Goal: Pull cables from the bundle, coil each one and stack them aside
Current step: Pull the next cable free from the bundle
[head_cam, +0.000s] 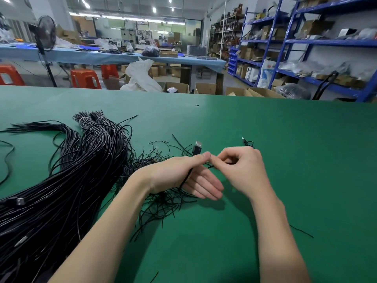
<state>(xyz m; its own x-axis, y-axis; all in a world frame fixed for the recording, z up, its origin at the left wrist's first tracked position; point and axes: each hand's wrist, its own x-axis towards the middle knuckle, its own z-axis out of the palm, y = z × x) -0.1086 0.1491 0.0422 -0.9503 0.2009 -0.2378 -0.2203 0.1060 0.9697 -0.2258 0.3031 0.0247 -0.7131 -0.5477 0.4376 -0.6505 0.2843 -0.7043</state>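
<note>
Cable [188, 174] with USB plug [197, 147] | I'm pinching it in my left hand [183, 176], right hand [242, 168] curling on it too | bundle [81, 170] lying left on worktop [265, 123], barely dented | no coiled stack showing yet, nearly everything remaining.

Matt green felt-like cloth table cover [285, 160], smooth and unpatterned. Large bundle of thin black cables [61, 180] with glossy plastic sheathing that catches pale highlights. Black plastic USB plug [197, 149] with a bright, shiny metal shell at its tip. Scattered short black tie strips [163, 201], thin, with a dull finish.
</note>
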